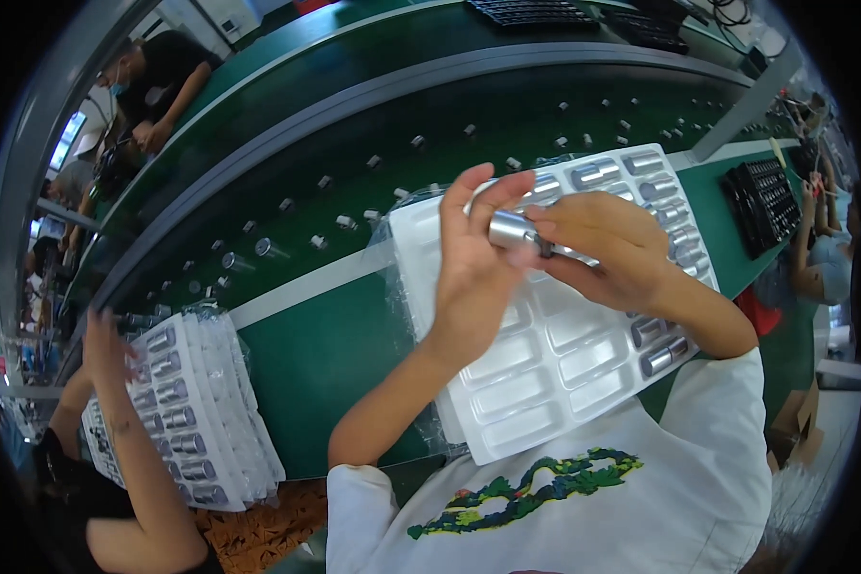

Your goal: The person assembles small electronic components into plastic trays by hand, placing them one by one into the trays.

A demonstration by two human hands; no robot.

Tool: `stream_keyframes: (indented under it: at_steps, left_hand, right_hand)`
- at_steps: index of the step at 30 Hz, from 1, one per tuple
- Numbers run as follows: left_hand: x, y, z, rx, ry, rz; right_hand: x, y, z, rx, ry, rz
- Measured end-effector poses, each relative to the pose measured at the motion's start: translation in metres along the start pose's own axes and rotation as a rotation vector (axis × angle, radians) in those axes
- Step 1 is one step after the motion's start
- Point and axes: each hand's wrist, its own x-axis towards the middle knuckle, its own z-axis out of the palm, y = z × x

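A shiny silver metal cylinder (510, 228) is held up over a white plastic tray (512, 394) with moulded pockets. My left hand (474, 273) grips it from the left, the upper fingers curled above it. From the other side my right hand (614, 247) closes on its right end, where a small dark part shows; the fingers hide what that part is. Silver cylinders (662, 356) lie in the tray's right-hand and far pockets, while several pockets nearer me hold nothing.
Beyond the tray, a green conveyor belt (354, 187) carries scattered small metal parts. At left, a co-worker's arm (129, 430) reaches over a stack of filled trays (187, 416). Black trays (761, 206) sit at right, and a metal post (746, 100) rises near the tray's far corner.
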Motion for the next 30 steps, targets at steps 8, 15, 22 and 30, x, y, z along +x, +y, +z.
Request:
stream_keyframes:
  at_steps: [8, 15, 22, 30]
  left_hand:
    - [0.002, 0.024, -0.004, 0.597, 0.095, -0.2]
    - [0.001, 0.022, 0.001, 0.653, 0.126, -0.27]
    - [0.004, 0.031, -0.003, 0.887, -0.053, -0.22]
    - [0.01, 0.005, -0.035, 0.558, 0.027, -0.239]
  right_hand:
    - [0.005, 0.0, -0.005, 0.108, 0.03, 0.096]
    - [0.001, -0.007, -0.001, -0.106, 0.062, 0.047]
    - [0.008, 0.003, 0.003, -0.071, 0.053, -0.065]
    - [0.04, 0.002, 0.017, -0.138, -0.189, 0.0]
